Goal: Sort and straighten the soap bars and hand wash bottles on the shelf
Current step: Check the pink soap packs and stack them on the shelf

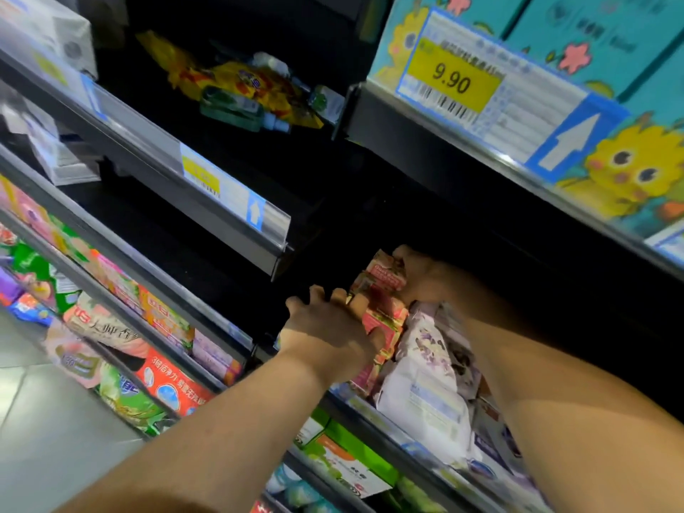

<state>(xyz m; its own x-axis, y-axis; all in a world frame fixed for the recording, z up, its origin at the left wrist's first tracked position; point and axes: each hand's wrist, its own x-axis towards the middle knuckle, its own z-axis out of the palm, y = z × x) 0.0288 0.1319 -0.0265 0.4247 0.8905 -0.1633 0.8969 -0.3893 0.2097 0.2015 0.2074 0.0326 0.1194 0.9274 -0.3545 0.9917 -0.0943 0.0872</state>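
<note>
**Both hands on the pink soap stack**

We see both hands reaching into a dim shelf (357,414) at the middle of the view. The pink soap boxes (383,329) stand there in a leaning stack near the shelf's front edge, just left of a heap of white and lilac packs (425,386) that touch them.

The right hand (420,277) is curled round the topmost box (381,279), its fingertips hooked over the far end. The left hand (325,327) holds the lower boxes: the thumb lies across their pink front and the forefinger rests on top, while the other fingers spread out into the dark. How firmly it grips we cannot tell.

Much is hard to read. The shelf's back is black, the print on the boxes is smeared, and the forearms cover part of the pale packs. On the shelf above, a green bottle (233,107) lies on its side against yellow pouches (237,77) — both blurred. At upper right a yellow price label (449,81) reads 9.90, below teal cartons (599,35) cut off by the frame. The colourful packs (111,327) on the lower left shelves are blurred as well.
</note>
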